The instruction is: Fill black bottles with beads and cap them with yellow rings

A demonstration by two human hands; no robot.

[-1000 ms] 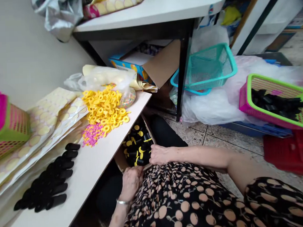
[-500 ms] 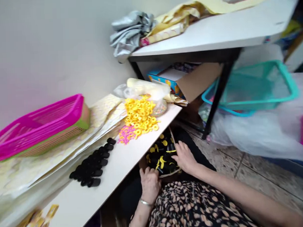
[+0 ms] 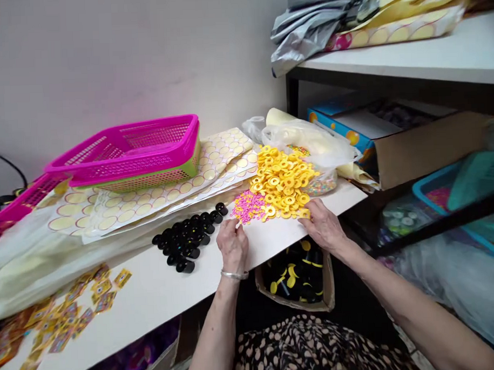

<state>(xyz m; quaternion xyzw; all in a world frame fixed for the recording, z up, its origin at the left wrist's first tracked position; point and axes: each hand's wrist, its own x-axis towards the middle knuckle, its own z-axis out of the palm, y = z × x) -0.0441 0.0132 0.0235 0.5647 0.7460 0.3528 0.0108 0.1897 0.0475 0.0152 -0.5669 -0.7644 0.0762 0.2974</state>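
Observation:
My left hand [image 3: 233, 242], with its fingers curled together, is at the near edge of a heap of tiny pink and orange beads [image 3: 247, 205]. Whatever may be between its fingertips is hidden. The fingertips of my right hand [image 3: 324, 225] touch the near right edge of a pile of yellow plastic rings [image 3: 283, 178]. Its fingers are bent together, and I cannot make out what they hold. Left of my left hand, small black cylindrical cups [image 3: 188, 238] stand in rows. An open box [image 3: 330, 290] of black cups with yellow caps sits below the table edge.
Pink and green baskets [image 3: 148, 140] rest on sheets of round stickers [image 3: 217, 153]. Small yellow printed packets [image 3: 73, 315] lie at the table's left. A plastic bag [image 3: 322, 142] stands behind the rings. An open carton [image 3: 424, 152] and a shelf [image 3: 413, 58] are on the right.
Both hands have risen from the box in the lap to the tabletop, the left beside the beads, the right at the yellow rings. The view has turned left.

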